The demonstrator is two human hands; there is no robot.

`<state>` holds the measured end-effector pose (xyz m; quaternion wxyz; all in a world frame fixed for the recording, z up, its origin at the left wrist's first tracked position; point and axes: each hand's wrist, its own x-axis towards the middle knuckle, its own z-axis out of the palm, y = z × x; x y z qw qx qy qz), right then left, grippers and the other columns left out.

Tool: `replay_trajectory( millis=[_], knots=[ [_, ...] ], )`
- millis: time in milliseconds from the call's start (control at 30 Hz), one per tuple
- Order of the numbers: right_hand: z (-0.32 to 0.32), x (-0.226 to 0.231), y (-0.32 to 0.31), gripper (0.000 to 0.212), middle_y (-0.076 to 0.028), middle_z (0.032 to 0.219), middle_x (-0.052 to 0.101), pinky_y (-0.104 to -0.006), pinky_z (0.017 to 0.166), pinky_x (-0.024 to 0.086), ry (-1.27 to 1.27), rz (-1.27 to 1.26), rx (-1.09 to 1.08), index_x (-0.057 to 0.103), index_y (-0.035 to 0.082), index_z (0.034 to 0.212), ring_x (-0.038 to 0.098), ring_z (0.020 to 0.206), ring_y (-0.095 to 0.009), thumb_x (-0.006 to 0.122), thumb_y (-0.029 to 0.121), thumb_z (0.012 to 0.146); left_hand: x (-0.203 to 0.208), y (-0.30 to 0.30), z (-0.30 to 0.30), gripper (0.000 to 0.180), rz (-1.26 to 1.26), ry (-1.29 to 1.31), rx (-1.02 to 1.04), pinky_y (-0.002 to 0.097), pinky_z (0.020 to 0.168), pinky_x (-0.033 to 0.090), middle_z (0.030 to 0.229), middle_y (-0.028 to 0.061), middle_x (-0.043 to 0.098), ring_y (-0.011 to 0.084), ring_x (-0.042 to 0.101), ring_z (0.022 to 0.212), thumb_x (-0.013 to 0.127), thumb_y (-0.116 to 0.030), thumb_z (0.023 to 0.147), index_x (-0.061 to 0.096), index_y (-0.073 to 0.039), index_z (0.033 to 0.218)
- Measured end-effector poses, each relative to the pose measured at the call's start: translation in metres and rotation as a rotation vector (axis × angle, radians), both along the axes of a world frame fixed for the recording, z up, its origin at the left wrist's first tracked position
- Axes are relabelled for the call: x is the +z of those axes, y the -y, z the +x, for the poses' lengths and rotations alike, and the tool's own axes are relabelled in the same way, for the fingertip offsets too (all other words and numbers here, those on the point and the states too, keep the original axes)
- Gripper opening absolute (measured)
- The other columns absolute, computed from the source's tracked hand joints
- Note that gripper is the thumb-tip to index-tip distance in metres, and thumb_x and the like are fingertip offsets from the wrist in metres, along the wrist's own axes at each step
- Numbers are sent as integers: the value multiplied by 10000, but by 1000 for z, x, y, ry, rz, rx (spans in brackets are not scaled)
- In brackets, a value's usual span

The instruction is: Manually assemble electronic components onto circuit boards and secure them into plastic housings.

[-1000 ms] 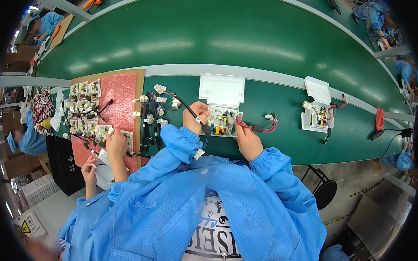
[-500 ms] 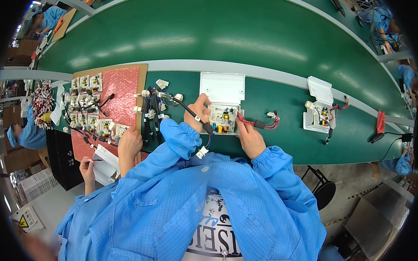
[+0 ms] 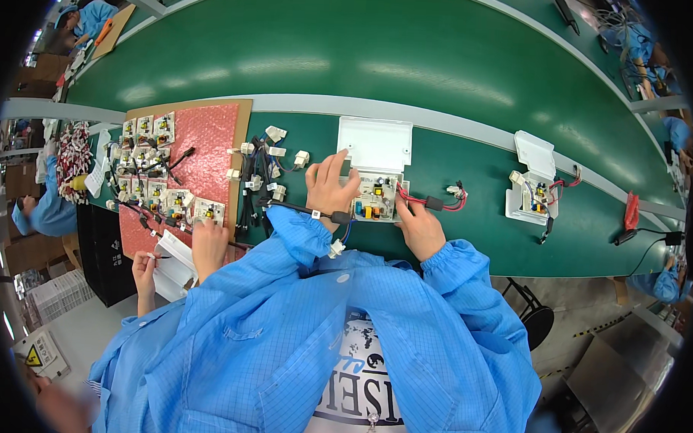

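In front of me lies an open white plastic case (image 3: 375,133), its lid folded away to the far side. A circuit board (image 3: 376,198) with yellow and blue parts sits in its near half. My left hand (image 3: 332,187) is at the board's left edge, fingers apart, holding nothing. Across my left wrist runs a black cable (image 3: 305,210), its thick end beside the board; a white connector (image 3: 336,249) hangs below. My right hand (image 3: 422,230) grips the case's right edge, fingertips beside the red wires (image 3: 413,197), which carry a black sleeve.
Left of me is a bundle of black cables with white connectors (image 3: 257,183). Several boards lie on pink bubble wrap (image 3: 212,143). A co-worker's hands (image 3: 209,251) work there with a white case (image 3: 178,260). Another open case (image 3: 529,196) stands to the right.
My left hand has lifted its fingers and spread them. The black cable has dropped from over that hand to across the wrist. A co-worker's hand has reached a board on the bubble wrap.
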<state>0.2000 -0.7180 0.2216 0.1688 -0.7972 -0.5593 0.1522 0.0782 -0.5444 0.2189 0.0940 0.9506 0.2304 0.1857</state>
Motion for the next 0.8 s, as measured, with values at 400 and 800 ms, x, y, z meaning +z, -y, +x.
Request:
replay_trajectory(
  millis=[400, 800],
  knots=[
    [1, 5, 0, 393, -165, 959, 475, -376, 659, 469, -3, -71, 29, 440, 62, 1055, 559, 801, -294, 600, 49, 696, -25, -19, -12, 351, -281, 173, -183, 427, 912, 319, 1270, 145, 389, 322, 417, 1102, 676, -127, 639, 603, -174, 979],
    [0, -1, 1, 439, -181, 1002, 479, -374, 692, 473, -28, -13, -8, 434, 54, 1111, 562, 825, -303, 603, 51, 706, -29, -15, -10, 394, -417, 206, -86, 443, 917, 307, 1335, 155, 310, 356, 357, 1153, 707, -97, 563, 584, -146, 934]
  ],
)
